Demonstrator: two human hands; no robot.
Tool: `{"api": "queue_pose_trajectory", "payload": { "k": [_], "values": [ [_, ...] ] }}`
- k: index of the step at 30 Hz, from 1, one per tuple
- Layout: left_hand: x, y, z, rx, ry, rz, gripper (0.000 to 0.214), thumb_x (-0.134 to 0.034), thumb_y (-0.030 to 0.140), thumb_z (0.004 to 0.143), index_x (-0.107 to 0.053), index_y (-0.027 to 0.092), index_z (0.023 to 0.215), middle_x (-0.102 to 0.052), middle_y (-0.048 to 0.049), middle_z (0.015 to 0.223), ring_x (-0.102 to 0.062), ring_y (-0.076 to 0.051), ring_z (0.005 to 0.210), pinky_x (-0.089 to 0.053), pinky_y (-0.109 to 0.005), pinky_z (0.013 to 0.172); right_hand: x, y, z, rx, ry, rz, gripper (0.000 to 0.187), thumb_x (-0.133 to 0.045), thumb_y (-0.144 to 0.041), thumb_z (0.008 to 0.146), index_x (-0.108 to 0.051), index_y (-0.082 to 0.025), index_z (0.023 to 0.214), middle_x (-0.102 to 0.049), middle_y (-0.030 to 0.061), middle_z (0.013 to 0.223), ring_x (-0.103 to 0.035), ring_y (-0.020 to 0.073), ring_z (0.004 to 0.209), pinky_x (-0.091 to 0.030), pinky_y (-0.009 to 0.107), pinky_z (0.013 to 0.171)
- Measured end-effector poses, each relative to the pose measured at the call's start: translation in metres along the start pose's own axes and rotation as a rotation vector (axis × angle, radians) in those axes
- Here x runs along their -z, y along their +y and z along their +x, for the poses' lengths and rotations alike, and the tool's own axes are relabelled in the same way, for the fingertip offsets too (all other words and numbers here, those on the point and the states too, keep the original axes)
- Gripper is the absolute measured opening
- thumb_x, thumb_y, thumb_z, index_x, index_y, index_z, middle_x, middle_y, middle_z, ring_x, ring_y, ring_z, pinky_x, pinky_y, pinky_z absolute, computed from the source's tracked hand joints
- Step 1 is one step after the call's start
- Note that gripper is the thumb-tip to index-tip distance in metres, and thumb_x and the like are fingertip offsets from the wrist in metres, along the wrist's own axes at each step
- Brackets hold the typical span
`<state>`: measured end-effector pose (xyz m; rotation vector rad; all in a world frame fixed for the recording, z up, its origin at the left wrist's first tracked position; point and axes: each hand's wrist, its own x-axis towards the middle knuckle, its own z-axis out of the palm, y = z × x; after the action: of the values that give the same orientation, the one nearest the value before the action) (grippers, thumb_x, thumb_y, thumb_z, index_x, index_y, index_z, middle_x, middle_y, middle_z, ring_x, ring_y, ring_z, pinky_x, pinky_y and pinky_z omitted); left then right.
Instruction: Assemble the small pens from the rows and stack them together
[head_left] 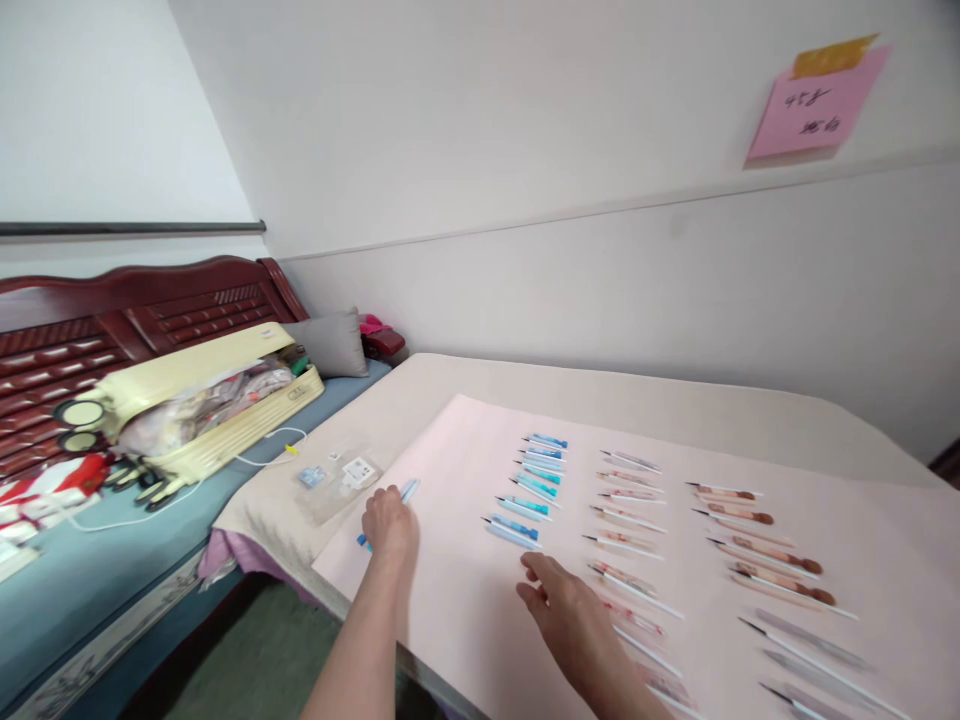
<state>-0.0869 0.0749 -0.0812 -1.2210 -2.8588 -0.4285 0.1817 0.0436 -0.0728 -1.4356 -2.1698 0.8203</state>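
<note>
My left hand (387, 522) is closed on a blue pen (409, 490) at the left side of the pink sheet (450, 470). A light-blue end sticks out above the fingers and a darker blue bit shows below them; the middle is hidden. My right hand (561, 603) hovers low over the sheet, fingers curved and thumb apart, with nothing visible in it. Just beyond it, a column of blue and teal pens with white refills (517, 528) lies in pairs. A column of pinkish pens (626, 542) runs to its right, partly hidden by my right forearm.
Farther right lie brown-topped pens (787, 587) and greyish pens (817, 640). A clear plastic bag (337, 485) with small packets lies left of the sheet. An open cream suitcase (225, 400) full of bagged items rests on the bed. A pink note (817, 108) is taped to the wall.
</note>
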Motion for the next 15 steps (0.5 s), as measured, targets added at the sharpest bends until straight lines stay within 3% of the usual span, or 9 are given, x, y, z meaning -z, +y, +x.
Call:
{"api": "queue_pose_trajectory", "payload": {
  "k": [6, 11, 15],
  "values": [
    [0.002, 0.019, -0.004, -0.082, -0.065, -0.145, 0.019, -0.045, 0.015, 0.08, -0.062, 0.017, 0.087, -0.06, -0.0116, 0.093, -0.054, -0.022, 0.091, -0.036, -0.03, 0.074, 0.014, 0.003, 0.005, -0.103, 0.069, -0.12, 0.024, -0.037, -0.024, 0.084, -0.057, -0.025, 0.098, -0.068, 0.0022, 0.093, -0.062, 0.018, 0.081, -0.037, 0.026, 0.065],
    [-0.004, 0.056, -0.026, -0.238, -0.219, -0.379, 0.011, -0.053, 0.015, 0.075, -0.062, 0.021, 0.074, -0.061, -0.0057, 0.089, -0.053, -0.018, 0.087, -0.034, -0.027, 0.077, 0.023, 0.015, 0.012, -0.169, 0.112, -0.19, 0.026, -0.032, -0.024, 0.087, -0.056, -0.025, 0.098, -0.067, 0.0026, 0.095, -0.061, 0.0188, 0.086, -0.035, 0.026, 0.063],
    [-0.006, 0.073, -0.046, -0.245, -0.387, -0.609, 0.014, -0.061, 0.009, 0.064, -0.058, 0.021, 0.057, -0.06, -0.0019, 0.074, -0.054, -0.017, 0.08, -0.035, -0.025, 0.076, 0.015, 0.023, 0.018, -0.158, 0.078, -0.248, 0.026, -0.033, -0.02, 0.086, -0.056, -0.023, 0.1, -0.065, 0.0032, 0.098, -0.06, 0.0181, 0.087, -0.035, 0.026, 0.065]
  ]
}}
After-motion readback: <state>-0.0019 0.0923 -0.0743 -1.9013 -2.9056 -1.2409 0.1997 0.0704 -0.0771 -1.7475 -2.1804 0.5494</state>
